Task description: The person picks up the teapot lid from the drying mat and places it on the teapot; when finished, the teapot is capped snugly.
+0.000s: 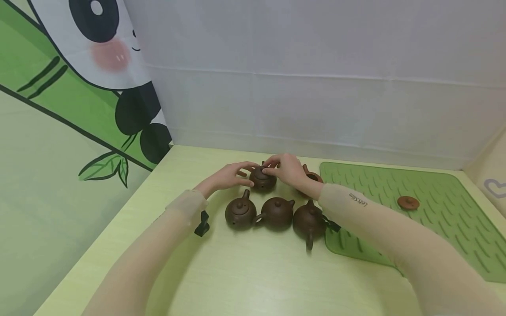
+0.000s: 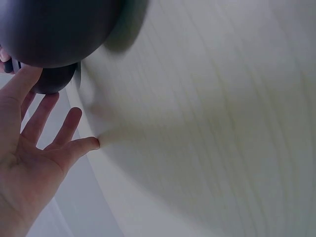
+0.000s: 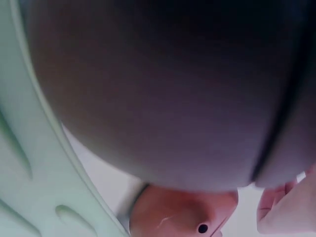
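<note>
At the back of the group stands a small dark brown teapot (image 1: 262,182). My left hand (image 1: 227,175) is at its left side, thumb and fingers spread and touching its body. From the right, my right hand (image 1: 290,170) reaches over the same pot, its thumb and fingertips pinching the lid at the top. The left wrist view shows this pot (image 2: 55,80) beyond a nearer one, with several fingers of the left hand stretched out. Behind the right wrist is a reddish-brown teapot (image 1: 307,170) with an uncovered dark opening; the right wrist view shows its spout (image 3: 200,222).
In front of the hands stand three dark brown lidded teapots: left (image 1: 240,213), middle (image 1: 278,215) and right (image 1: 307,221). A green ridged mat (image 1: 367,184) lies to the right, bearing a reddish-brown lid (image 1: 408,202). Behind the table hangs a pale cloth (image 1: 316,114).
</note>
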`<state>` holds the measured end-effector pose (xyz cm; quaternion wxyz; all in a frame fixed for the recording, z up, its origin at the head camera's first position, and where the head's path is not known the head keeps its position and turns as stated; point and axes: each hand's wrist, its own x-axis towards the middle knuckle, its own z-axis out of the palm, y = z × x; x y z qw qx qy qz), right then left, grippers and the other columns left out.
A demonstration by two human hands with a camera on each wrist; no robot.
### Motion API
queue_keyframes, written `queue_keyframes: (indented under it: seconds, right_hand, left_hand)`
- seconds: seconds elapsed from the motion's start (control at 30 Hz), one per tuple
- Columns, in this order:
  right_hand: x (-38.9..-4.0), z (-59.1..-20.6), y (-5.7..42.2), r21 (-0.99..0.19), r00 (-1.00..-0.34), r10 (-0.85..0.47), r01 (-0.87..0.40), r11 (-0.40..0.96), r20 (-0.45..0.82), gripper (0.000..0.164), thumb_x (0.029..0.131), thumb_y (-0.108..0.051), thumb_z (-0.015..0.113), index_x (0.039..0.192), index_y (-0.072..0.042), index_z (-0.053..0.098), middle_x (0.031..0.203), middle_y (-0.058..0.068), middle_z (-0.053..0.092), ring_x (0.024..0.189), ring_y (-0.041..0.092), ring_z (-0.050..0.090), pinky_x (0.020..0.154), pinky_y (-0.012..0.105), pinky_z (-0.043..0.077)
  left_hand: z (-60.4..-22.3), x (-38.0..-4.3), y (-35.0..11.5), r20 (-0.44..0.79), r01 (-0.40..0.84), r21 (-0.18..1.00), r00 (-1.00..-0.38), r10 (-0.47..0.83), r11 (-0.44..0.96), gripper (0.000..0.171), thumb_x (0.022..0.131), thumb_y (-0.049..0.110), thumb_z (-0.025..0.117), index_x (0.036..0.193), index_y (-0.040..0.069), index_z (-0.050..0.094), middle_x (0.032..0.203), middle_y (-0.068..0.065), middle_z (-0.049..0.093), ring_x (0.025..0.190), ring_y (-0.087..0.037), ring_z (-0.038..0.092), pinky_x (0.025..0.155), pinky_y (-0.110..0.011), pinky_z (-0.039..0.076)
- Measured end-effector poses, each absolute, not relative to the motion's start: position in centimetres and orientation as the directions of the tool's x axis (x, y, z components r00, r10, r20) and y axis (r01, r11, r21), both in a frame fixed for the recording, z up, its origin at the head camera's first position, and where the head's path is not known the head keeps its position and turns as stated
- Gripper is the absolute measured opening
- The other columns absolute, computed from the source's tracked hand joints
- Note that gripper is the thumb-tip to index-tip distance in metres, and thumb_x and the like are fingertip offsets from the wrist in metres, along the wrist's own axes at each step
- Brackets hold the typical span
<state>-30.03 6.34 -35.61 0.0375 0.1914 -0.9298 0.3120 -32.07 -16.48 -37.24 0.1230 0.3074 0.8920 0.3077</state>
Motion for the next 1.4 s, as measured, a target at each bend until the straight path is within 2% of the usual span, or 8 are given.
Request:
queue_keyframes:
  seconds: [0.33, 0.9, 1.23, 1.4]
  right_hand:
    - [-30.2, -35.5, 6.6, -0.583, -0.919, -0.353, -0.385, 0.716, 0.173, 0.022, 0.091, -0.033, 0.071, 0.11, -0.021, 0.075, 0.098, 0.003, 0.075, 0.093, 0.021, 0.063, 0.078, 0.037, 0.052]
    - [-30.3, -35.2, 6.6, -0.604, -0.916, -0.373, -0.383, 0.699, 0.148, 0.022, 0.092, -0.03, 0.07, 0.11, -0.019, 0.075, 0.098, 0.005, 0.074, 0.089, 0.021, 0.064, 0.076, 0.034, 0.051]
    - [-30.2, -35.0, 7.3, -0.625, -0.913, -0.385, -0.379, 0.682, 0.134, 0.026, 0.09, -0.024, 0.073, 0.115, -0.015, 0.074, 0.102, 0.007, 0.075, 0.099, 0.024, 0.064, 0.088, 0.041, 0.051]
    - [-30.3, -35.1, 8.4, -0.596, -0.887, -0.432, -0.438, 0.673, 0.165, 0.033, 0.088, -0.02, 0.076, 0.119, -0.01, 0.072, 0.107, 0.011, 0.074, 0.105, 0.03, 0.064, 0.093, 0.042, 0.051]
  left_hand:
    - [-37.3, -32.2, -16.6, -0.033, 0.466, 0.628, -0.785, 0.619, 0.624, 0.063, 0.093, 0.023, 0.07, 0.149, 0.018, 0.043, 0.148, -0.012, 0.051, 0.131, -0.037, 0.055, 0.111, -0.049, 0.043]
    - [-37.2, -32.1, -16.5, -0.029, 0.468, 0.625, -0.786, 0.617, 0.625, 0.062, 0.093, 0.022, 0.07, 0.149, 0.018, 0.043, 0.145, -0.014, 0.053, 0.13, -0.038, 0.056, 0.109, -0.049, 0.045]
    - [-37.3, -32.0, -16.5, -0.044, 0.455, 0.623, -0.791, 0.61, 0.636, 0.062, 0.093, 0.025, 0.07, 0.149, 0.021, 0.043, 0.145, -0.013, 0.053, 0.129, -0.039, 0.056, 0.108, -0.053, 0.045]
    - [-37.4, -32.2, -16.5, -0.044, 0.459, 0.62, -0.79, 0.612, 0.637, 0.063, 0.092, 0.024, 0.07, 0.149, 0.019, 0.043, 0.146, -0.014, 0.052, 0.13, -0.039, 0.056, 0.109, -0.052, 0.044]
